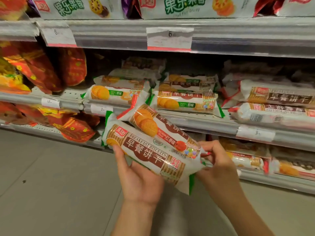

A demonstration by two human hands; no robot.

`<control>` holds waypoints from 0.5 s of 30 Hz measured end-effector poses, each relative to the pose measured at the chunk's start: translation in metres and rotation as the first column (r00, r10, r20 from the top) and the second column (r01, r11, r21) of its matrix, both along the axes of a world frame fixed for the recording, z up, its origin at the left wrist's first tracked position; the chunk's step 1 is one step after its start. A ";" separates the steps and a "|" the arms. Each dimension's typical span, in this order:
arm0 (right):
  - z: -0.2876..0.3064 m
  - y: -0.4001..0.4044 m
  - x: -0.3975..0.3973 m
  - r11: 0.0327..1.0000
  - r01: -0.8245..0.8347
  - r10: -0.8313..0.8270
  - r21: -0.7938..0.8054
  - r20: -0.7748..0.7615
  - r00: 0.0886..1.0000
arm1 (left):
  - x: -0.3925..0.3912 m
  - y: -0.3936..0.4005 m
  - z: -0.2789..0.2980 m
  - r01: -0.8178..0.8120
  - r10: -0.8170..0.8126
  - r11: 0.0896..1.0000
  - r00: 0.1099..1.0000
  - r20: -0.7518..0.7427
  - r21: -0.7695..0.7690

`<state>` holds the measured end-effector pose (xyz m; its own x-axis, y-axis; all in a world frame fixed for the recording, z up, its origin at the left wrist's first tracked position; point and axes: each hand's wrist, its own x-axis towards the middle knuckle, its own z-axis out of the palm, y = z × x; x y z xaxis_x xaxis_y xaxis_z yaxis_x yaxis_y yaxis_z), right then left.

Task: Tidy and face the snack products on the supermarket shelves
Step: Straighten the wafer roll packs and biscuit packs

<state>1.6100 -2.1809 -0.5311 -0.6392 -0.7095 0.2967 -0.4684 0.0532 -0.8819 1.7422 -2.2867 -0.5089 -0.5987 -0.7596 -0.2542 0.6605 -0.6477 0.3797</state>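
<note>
Head view: two biscuit packs off the shelf, facing unfinished.

I hold the green pack [150,154] cradled in my left hand [138,181], fingers curled under it and thumb on its near-left end; my right hand [216,166] pinches the packs' right-hand ends, the red pack [162,126] lying just behind. Both are tilted, near the middle shelf [196,118]. On it, green stacks [185,101] look faced; the right stacks [276,99] lie skewed, I judge.
</note>
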 end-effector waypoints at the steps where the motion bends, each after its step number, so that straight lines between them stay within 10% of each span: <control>1: -0.002 -0.003 0.005 1.000 0.002 -0.002 -0.012 -0.027 1.000 | 0.002 0.000 0.001 -0.025 0.025 1.000 1.000 0.004 -0.009; 8: -0.020 -0.012 0.007 1.000 -0.008 0.009 0.004 -0.299 0.954 | 0.006 0.001 0.001 -0.037 0.044 0.998 0.991 0.125 -0.057; 15: -0.019 -0.011 0.007 0.990 -0.123 0.135 0.067 -0.220 0.966 | 0.005 -0.003 -0.003 -0.069 0.081 0.994 0.985 0.152 -0.087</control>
